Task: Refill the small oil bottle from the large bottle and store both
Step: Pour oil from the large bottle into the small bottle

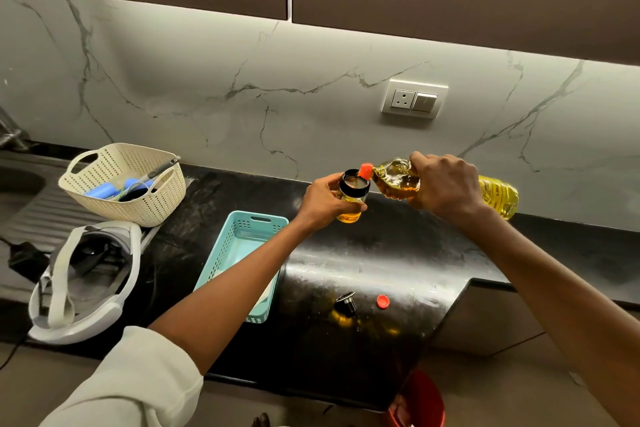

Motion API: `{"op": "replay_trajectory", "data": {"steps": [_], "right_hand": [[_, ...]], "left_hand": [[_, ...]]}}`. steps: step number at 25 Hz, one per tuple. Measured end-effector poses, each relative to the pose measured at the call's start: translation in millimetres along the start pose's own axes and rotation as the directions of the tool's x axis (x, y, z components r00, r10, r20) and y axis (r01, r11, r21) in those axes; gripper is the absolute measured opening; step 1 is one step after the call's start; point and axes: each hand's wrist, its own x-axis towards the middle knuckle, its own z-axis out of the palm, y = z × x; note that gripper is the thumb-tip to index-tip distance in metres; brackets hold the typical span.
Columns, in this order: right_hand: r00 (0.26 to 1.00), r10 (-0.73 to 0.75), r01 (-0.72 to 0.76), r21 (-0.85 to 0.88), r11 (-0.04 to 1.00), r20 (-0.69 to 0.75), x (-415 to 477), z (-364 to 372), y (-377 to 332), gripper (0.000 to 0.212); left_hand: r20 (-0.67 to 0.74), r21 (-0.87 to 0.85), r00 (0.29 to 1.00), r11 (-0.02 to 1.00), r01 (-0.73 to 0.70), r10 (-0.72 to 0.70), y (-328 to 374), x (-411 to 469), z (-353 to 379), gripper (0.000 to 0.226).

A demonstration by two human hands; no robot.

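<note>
Pouring oil, both bottles held above the tabletop (398, 253).

The left hand (323, 201) has its grip around the small bottle (351, 199), mouth up; the right hand (446, 185) clasps the big bottle (401, 180), tipped nearly flat, spout at that mouth. Best to pour slowly, spout over the opening.

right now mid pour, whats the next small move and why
Probably hold the tilt and keep pouring. The large bottle lies nearly level in the right hand, its orange neck at the open mouth of the small bottle in the left hand, which shows oil only near its bottom.
</note>
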Motion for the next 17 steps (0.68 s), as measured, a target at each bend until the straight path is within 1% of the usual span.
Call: {"op": "replay_trajectory", "data": {"steps": [3, 6, 10, 13, 17], "right_hand": [[0.998, 0.056, -0.057, 0.102, 0.993, 0.014, -7, 13, -6, 0.061], [0.991, 0.129, -0.136, 0.228, 0.964, 0.048, -14, 25, -13, 0.059], [0.974, 0.188, -0.223, 0.389, 0.894, 0.127, -27, 46, -22, 0.058], [0.968, 0.208, -0.250, 0.485, 0.838, 0.140, -35, 64, -29, 0.055], [0.958, 0.237, -0.287, 0.566, 0.773, 0.161, -41, 81, -41, 0.061]], "left_hand": [[0.004, -0.006, 1.000, 1.000, 0.009, -0.009, -5, -4, -3, 0.073], [0.013, -0.013, 1.000, 1.000, 0.008, -0.008, -7, -6, -6, 0.070], [0.024, -0.004, 1.000, 1.000, 0.015, -0.015, -11, -9, -7, 0.071], [0.047, 0.006, 0.999, 1.000, 0.000, 0.000, -13, -9, -9, 0.071], [0.046, -0.022, 0.999, 1.000, -0.015, 0.016, -11, -6, -11, 0.069]]}}
